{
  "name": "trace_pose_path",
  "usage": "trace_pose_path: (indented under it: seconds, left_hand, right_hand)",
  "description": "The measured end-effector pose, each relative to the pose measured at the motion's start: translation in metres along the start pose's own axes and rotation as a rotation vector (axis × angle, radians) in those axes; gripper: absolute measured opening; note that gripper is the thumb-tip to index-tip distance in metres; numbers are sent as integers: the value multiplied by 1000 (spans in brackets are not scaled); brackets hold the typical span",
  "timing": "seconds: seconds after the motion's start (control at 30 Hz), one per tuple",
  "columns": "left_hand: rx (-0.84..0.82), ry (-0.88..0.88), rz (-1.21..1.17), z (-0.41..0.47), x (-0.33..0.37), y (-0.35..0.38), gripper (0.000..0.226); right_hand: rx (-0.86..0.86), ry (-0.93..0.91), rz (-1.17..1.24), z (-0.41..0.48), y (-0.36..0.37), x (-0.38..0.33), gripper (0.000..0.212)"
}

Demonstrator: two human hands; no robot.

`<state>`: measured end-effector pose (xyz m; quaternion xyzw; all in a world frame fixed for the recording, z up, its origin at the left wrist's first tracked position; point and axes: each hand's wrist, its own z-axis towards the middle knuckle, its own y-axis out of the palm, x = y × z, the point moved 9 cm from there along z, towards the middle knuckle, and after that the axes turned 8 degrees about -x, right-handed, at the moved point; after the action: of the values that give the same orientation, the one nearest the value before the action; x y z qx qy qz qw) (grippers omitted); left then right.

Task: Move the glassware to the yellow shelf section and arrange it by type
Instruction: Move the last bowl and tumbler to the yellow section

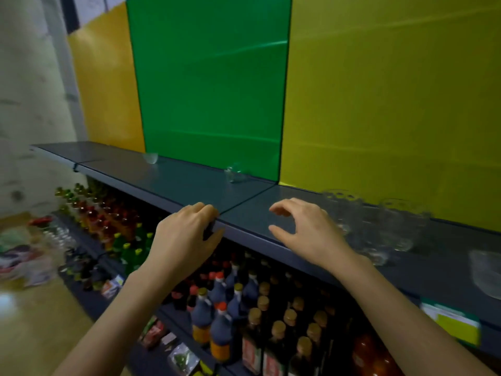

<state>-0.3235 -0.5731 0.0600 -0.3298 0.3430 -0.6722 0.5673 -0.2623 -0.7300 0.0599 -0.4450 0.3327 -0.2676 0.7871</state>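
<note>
On the grey shelf (189,185), a small clear glass (235,172) stands before the green back panel, and a small glass bowl (150,157) sits further left. In the yellow section, two scalloped glass bowls (342,210) (404,223) stand side by side, with a smaller glass piece (378,256) in front and another glass dish (486,272) at the right edge. My left hand (187,234) rests curled on the shelf's front edge, holding nothing. My right hand (303,229) hovers over the shelf just left of the bowls, fingers apart and empty.
Below the shelf stand rows of dark sauce bottles (238,308) and red and green bottles (108,221). A yellow price label (455,324) hangs on the shelf edge at right. Packets lie on the lowest shelf (168,346). Bags lie on the floor at left (24,256).
</note>
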Motion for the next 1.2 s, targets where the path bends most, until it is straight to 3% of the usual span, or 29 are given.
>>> trace_pose_path:
  seconds: [0.37,0.53,0.8,0.93,1.2]
  left_hand:
    - [-37,62,-27,13,-171,21,25]
    - [-80,104,-54,38,-212,41,34]
    - [-32,136,-190,90,-257,77,28]
    - [-43,158,-240,127,-276,108,27]
    - [-86,195,-273,216,-333,160,29]
  right_hand:
    - [-14,166,11,120,94,-48,35]
    - [-22,243,13,166,116,-47,34]
    - [-13,380,0,229,146,-11,35]
    - [21,491,25,264,156,21,49]
    - [10,895,136,333,170,94,92]
